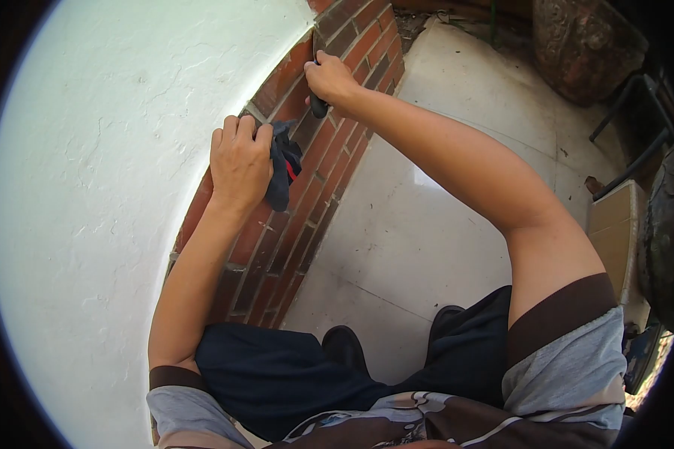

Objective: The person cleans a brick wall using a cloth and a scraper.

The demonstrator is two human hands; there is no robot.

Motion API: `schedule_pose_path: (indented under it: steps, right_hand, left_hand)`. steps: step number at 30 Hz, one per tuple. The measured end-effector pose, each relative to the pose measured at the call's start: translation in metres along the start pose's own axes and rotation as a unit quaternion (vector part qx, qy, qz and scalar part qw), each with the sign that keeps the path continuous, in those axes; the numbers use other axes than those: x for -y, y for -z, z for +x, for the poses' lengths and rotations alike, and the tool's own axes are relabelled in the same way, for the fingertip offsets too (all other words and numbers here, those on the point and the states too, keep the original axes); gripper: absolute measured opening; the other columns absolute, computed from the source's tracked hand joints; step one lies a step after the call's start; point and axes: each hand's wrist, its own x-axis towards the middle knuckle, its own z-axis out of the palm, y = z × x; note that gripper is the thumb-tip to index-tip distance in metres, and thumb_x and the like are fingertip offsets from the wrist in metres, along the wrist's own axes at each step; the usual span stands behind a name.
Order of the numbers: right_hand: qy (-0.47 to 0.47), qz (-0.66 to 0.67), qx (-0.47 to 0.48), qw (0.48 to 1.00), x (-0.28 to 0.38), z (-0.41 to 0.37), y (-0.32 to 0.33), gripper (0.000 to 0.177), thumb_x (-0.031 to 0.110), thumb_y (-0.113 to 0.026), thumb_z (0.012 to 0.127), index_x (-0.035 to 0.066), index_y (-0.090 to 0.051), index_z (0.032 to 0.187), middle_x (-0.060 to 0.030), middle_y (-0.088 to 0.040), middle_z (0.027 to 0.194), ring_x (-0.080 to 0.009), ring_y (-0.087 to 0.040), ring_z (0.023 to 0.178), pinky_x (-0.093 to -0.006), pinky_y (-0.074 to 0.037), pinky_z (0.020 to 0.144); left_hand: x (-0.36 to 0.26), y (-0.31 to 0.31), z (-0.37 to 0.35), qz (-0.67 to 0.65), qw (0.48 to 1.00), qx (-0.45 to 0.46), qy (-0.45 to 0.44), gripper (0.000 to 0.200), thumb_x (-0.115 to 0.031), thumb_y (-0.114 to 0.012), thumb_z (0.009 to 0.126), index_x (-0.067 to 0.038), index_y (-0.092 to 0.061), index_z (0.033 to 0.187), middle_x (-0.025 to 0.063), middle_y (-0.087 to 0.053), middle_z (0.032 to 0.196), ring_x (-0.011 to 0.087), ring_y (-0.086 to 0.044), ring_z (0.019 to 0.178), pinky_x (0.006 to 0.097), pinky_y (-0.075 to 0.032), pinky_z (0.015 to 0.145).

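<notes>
Against the brick band at the foot of the wall, my left hand [241, 163] has its fingers closed on a dark cloth [280, 168] with a red stripe, which hangs over the bricks [307, 191]. Farther up the band, my right hand [331, 79] is wrapped round the black handle [319, 106] of a tool. The handle's lower end sticks out below the fist. The tool's far end lies near the edge between the bricks and the white wall [127, 187], mostly hidden by the hand.
Pale floor slabs [419, 239] run along the brick band. A large brown pot [580, 56] stands at the upper right, with dark metal legs [633, 161] and a cardboard box [614, 217] below it. My knees and dark shoes [344, 348] are at the bottom.
</notes>
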Motion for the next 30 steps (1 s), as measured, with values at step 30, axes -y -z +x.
schedule_pose_path:
  steps: [30]
  right_hand:
    - [-0.023,0.053,0.031,0.998,0.007,-0.021,-0.005,0.068,0.026,-0.047,0.095,-0.007,-0.027,0.150,-0.0390,-0.058,0.123,-0.0511,-0.055,0.119,-0.0485,-0.042,0.105]
  left_hand:
    - [-0.010,-0.009,-0.017,0.066,0.993,0.098,-0.024,0.006,-0.008,-0.057,0.085,-0.007,-0.062,0.081,0.0257,-0.039,0.153,0.0346,-0.025,0.150,0.0738,-0.001,0.112]
